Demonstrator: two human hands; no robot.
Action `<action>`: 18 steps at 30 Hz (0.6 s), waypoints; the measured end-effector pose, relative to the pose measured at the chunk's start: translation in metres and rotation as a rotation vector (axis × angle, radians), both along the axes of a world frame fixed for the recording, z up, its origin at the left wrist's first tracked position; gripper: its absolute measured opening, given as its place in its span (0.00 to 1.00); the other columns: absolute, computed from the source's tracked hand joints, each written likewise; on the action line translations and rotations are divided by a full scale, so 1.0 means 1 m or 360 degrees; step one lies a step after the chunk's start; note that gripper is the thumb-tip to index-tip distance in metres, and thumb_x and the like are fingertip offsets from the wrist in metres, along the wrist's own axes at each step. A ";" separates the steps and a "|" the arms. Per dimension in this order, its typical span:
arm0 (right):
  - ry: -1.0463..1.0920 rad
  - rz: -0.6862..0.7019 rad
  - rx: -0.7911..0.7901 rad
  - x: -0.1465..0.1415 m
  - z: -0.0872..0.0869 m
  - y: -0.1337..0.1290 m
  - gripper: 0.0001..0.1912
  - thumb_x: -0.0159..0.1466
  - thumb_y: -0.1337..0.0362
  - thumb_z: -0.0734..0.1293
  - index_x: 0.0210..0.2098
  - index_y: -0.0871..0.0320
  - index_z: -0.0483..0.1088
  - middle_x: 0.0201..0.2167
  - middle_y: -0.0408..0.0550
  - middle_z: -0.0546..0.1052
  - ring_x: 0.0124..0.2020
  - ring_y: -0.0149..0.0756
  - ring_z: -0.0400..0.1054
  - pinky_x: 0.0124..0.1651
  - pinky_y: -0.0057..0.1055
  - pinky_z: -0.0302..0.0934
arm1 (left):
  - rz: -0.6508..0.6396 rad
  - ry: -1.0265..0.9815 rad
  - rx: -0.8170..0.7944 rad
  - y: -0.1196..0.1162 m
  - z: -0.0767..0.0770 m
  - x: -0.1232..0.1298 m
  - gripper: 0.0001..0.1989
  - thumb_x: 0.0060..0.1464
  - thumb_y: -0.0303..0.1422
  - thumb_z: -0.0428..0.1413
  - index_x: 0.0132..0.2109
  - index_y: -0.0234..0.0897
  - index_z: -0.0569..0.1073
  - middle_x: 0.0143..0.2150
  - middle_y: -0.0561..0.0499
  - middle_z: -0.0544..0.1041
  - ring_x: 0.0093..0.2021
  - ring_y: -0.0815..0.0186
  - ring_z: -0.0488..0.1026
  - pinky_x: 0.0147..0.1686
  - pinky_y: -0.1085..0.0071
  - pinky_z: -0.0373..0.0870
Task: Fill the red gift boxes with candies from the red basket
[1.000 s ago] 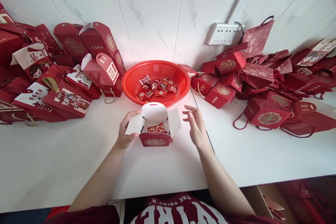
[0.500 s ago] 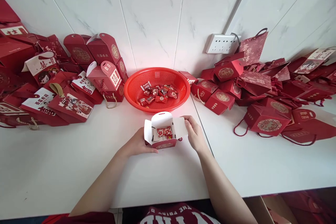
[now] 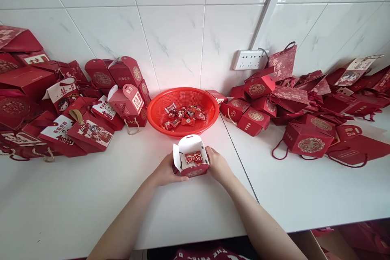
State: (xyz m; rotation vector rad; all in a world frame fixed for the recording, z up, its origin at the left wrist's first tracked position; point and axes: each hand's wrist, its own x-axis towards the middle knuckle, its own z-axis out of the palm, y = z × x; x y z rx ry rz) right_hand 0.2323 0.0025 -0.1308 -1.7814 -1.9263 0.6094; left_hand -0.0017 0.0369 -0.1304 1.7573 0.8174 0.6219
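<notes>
A small red gift box (image 3: 197,172) with a white inside stands on the white table in front of me, its top open. Inside lie wrapped candies (image 3: 193,157) in red and white. My left hand (image 3: 167,170) is closed around the box's left side, thumb along the front. On the opposite side, my right hand (image 3: 218,165) is curled against the box's right edge, its fingertips partly hidden. The left flap (image 3: 176,156) leans outward and the back flap (image 3: 190,143) stands up. Just behind the box is a red plastic basket (image 3: 155,124) holding several wrapped candies (image 3: 188,122).
Piles of red gift boxes stand on the left (image 3: 91,130) and right (image 3: 315,136) of the table (image 3: 170,219). A white power strip (image 3: 250,60) is fixed to the tiled wall (image 3: 170,36). Below the table's front right edge is an open cardboard box (image 3: 330,245).
My right hand has brought the box's right flap from folded outward to up against the box side. The view has tilted up a little, and my left hand keeps its hold.
</notes>
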 end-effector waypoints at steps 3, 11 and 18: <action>-0.0087 -0.0119 0.0101 0.007 0.002 0.001 0.10 0.70 0.67 0.55 0.42 0.56 0.67 0.43 0.50 0.76 0.36 0.38 0.71 0.34 0.29 0.56 | 0.0023 -0.0015 -0.0013 0.002 -0.003 -0.001 0.40 0.40 0.37 0.71 0.60 0.35 0.67 0.49 0.38 0.79 0.44 0.49 0.76 0.39 0.59 0.73; 0.0058 -0.0307 0.0874 0.038 0.056 0.037 0.13 0.71 0.63 0.56 0.51 0.56 0.66 0.51 0.54 0.73 0.50 0.44 0.69 0.49 0.36 0.63 | 0.0057 -0.0234 -0.0056 0.005 0.002 0.005 0.44 0.42 0.37 0.70 0.64 0.37 0.61 0.59 0.37 0.73 0.57 0.44 0.71 0.53 0.50 0.70; -0.0689 0.0790 0.0276 -0.018 0.117 0.133 0.17 0.71 0.61 0.58 0.57 0.58 0.66 0.56 0.57 0.71 0.56 0.48 0.67 0.50 0.36 0.64 | 0.0141 -0.0105 -0.0128 0.005 0.004 0.001 0.45 0.39 0.39 0.72 0.63 0.37 0.64 0.59 0.37 0.72 0.58 0.42 0.70 0.53 0.49 0.70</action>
